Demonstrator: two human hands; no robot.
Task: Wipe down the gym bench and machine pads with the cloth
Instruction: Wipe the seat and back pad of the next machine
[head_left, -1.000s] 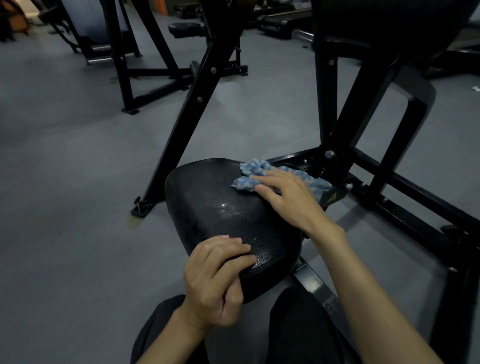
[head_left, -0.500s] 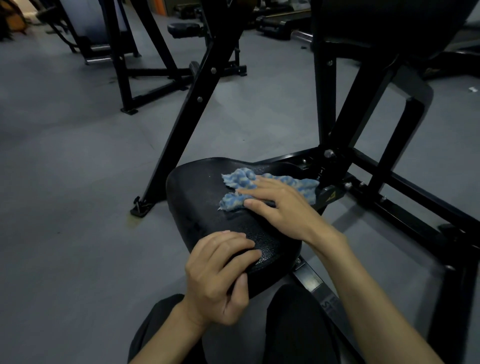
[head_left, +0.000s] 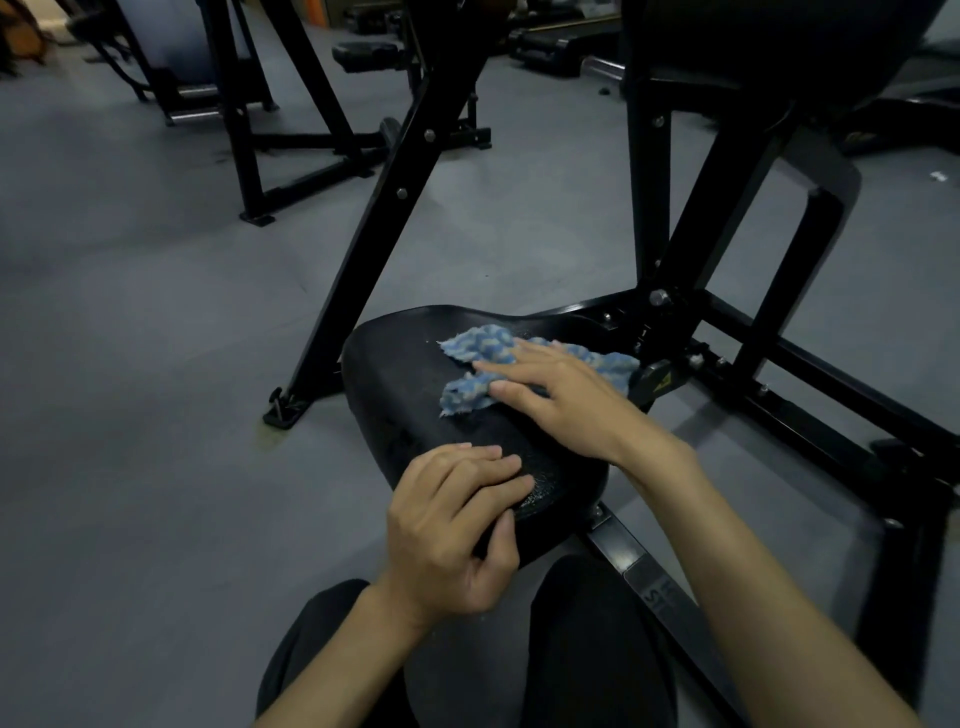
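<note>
Dim, underexposed indoor shot, cool grey cast. Black machine frame (head_left: 670, 332) and upper pad lose detail in shadow. Faint specular sheen on seat pad (head_left: 410, 384) near edge. Soft shadows on floor (head_left: 130, 364). Wide-angle bending at edges; far background soft, slightly blurred.

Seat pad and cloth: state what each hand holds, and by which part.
The left hand grips the seat pad at its near edge, fingers on top. The right hand holds nothing; it presses flat on the cloth.
</note>
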